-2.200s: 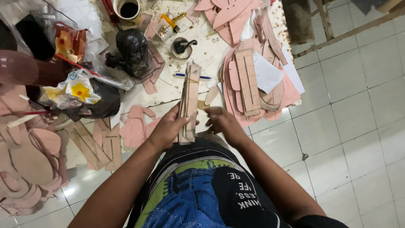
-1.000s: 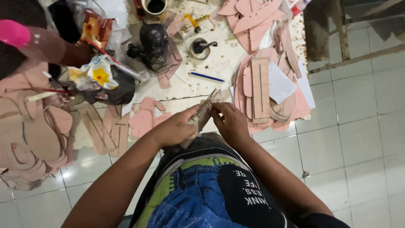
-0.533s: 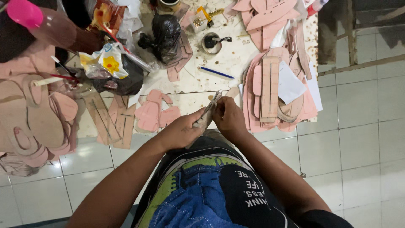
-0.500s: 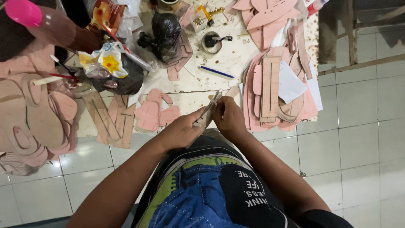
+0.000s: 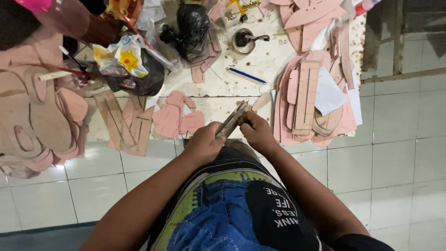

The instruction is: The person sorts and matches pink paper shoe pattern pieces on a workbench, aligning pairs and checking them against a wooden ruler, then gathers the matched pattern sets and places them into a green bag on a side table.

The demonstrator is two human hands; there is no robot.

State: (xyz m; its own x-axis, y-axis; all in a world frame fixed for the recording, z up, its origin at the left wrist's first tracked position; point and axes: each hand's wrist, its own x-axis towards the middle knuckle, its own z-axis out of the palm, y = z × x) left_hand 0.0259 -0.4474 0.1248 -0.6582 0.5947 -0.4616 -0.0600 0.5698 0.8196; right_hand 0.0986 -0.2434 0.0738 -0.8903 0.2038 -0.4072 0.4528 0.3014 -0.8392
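Both hands meet over the person's lap, just off the near edge of the stained white tabletop (image 5: 278, 51). The left hand (image 5: 203, 143) is clenched around the lower end of a thin stack of narrow tan strips (image 5: 231, 122), which rises slantwise up and to the right from its fist. The right hand (image 5: 257, 131) pinches the same stack just beside its upper end, fingers curled in against it, so the two hands nearly touch with the strips between them.

Beyond the hands, flat pink cut-out pieces (image 5: 175, 119) lie on the tabletop near its front edge. To their left two tan strip boards (image 5: 125, 124) hang partly over the edge. On the right a tall pile of pink sole-shaped sheets (image 5: 320, 97) carries a long tan slotted board (image 5: 306, 96) and a white sheet of paper (image 5: 327, 91). A blue pen (image 5: 246, 75) lies slanted near the middle of the tabletop, and behind it sits a small round tin with a dark brush handle (image 5: 245, 40). A knotted black plastic bag (image 5: 193, 28) stands farther back, with a crumpled clear bag printed in yellow (image 5: 121, 58) to its left. A heap of pink curved cut-outs (image 5: 39, 118) fills the left side, above the white floor tiles (image 5: 395, 139)
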